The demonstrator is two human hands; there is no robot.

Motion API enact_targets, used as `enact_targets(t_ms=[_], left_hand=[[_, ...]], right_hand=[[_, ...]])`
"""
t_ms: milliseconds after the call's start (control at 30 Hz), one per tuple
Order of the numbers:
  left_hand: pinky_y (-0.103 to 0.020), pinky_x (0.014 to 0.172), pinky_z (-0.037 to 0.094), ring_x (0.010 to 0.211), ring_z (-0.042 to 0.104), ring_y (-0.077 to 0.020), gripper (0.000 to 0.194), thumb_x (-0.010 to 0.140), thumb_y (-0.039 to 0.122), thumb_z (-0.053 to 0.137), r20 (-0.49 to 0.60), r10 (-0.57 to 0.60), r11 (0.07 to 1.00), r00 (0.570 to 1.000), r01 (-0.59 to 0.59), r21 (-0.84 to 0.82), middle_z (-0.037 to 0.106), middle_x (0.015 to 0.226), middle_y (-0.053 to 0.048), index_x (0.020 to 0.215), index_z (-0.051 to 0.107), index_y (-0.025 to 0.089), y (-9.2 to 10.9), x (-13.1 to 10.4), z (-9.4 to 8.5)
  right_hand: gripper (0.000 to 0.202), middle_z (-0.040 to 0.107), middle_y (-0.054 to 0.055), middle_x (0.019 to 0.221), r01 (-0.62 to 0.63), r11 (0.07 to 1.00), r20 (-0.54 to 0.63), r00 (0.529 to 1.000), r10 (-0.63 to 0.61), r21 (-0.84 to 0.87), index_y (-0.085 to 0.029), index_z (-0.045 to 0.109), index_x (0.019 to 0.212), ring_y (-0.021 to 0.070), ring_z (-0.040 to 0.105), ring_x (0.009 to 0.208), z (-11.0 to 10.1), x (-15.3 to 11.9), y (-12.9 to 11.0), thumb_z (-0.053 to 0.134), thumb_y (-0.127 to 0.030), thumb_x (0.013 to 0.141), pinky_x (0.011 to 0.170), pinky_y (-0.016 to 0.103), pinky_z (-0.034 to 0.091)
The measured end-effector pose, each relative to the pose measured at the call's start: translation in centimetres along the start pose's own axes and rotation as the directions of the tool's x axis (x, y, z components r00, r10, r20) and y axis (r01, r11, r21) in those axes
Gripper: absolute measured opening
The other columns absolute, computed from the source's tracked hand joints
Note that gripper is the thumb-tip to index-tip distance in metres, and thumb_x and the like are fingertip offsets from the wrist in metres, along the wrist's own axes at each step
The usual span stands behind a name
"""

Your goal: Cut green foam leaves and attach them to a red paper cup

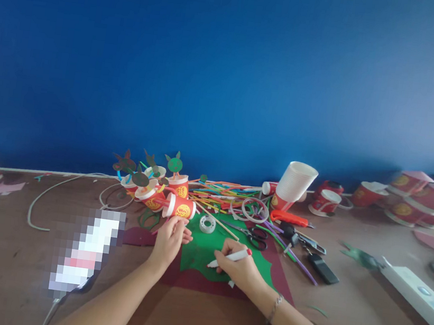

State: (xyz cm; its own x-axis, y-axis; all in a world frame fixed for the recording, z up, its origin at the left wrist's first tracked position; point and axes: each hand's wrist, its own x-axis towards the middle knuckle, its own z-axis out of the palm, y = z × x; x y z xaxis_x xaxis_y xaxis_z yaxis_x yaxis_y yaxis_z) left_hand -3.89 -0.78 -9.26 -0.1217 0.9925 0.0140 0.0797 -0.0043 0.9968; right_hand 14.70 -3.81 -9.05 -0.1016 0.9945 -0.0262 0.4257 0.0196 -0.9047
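My right hand [237, 266] is closed round a white marker [231, 259] with a red end, held low over a green paper sheet [205, 249]. The green sheet has a cut, wavy edge and lies on a dark red sheet [201, 284]. My left hand [171, 239] is at the sheet's left side, just below a red and white paper cup [179, 207] lying on its side. Its fingers look partly curled, and whether they hold anything is unclear. A roll of clear tape [207, 224] and black-handled scissors [257, 237] lie on the green sheet's far part.
Cups with animal-shaped paper heads [175, 165] stand at the back left. Behind the sheets lie many coloured sticks [221, 192]. A tall cup stack [296, 183], an orange cutter [292, 218] and a black key fob [323, 268] are right. A power strip [419, 296] lies far right.
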Motion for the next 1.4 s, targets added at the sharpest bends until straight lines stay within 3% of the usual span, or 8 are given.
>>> enact_targets(t_ms=[667, 1067, 1400], left_hand=[[-0.027, 0.052, 0.054, 0.057, 0.067, -0.0177, 0.032, 0.081, 0.042, 0.044, 0.003, 0.011, 1.0, 1.0, -0.011, 0.011, 0.063, 0.062, -0.003, 0.084, 0.056, 0.013, -0.06, 0.0, -0.03], [-0.026, 0.051, 0.054, 0.057, 0.067, -0.0178, 0.031, 0.081, 0.041, 0.043, 0.0, 0.012, 1.0, 1.0, -0.012, 0.025, 0.063, 0.062, -0.004, 0.085, 0.056, 0.013, -0.03, 0.08, -0.07], [-0.026, 0.052, 0.053, 0.057, 0.066, -0.017, 0.031, 0.082, 0.041, 0.043, 0.02, 0.009, 1.0, 1.0, -0.01, 0.019, 0.062, 0.063, -0.003, 0.085, 0.056, 0.014, -0.06, 0.05, -0.09]], right_hand=[[0.019, 0.058, -0.004, 0.041, -0.01, 1.0, 0.005, 1.0, 0.01, 0.001, -0.021, 0.04, 0.053, 0.0123, 0.059, 0.043, -0.06, -0.01, -0.09, 0.052, -0.018, 0.067, 0.039, 0.017, 0.037], [0.019, 0.057, -0.004, 0.039, 0.017, 0.999, 0.012, 1.0, -0.017, -0.03, -0.021, 0.039, 0.051, 0.0097, 0.053, 0.038, -0.09, 0.04, 0.05, 0.05, -0.017, 0.066, 0.039, 0.017, 0.035], [0.019, 0.055, -0.005, 0.04, -0.055, 0.972, -0.034, 0.997, 0.065, 0.23, -0.02, 0.04, 0.055, 0.009, 0.05, 0.039, -0.61, 0.39, 0.25, 0.051, -0.021, 0.071, 0.04, 0.017, 0.032]])
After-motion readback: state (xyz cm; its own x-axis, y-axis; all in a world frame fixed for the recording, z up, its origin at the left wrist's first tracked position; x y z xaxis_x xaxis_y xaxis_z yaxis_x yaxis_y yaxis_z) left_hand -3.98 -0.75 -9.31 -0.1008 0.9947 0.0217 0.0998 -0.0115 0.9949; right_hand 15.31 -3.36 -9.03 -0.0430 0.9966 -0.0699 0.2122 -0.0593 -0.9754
